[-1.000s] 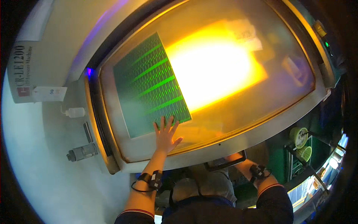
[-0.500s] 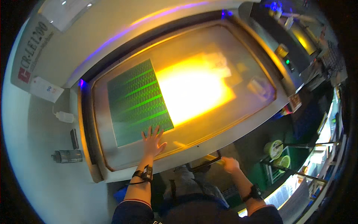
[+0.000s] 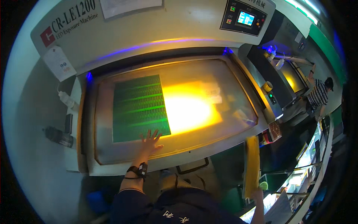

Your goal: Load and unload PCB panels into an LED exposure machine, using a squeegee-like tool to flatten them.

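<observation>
1 green panel [image 3: 140, 108] is already laid flat on the left half of the machine bed [image 3: 104, 149]; its near edge is touched by the left hand [image 3: 150, 143], fingers spread, nothing gripped. 1 yellow board [image 3: 251, 166], not laid on the bed, is held off its near right corner, apparently clamped at the lower end by the blurred right hand [image 3: 256, 196]. Brighter green bands and rows of small marks are seen across the panel.

smooth green panel [image 3: 138, 108], smooth metal frame [image 3: 201, 150], matt cloth shirt [image 3: 149, 208], paper tag [image 3: 59, 62]
</observation>
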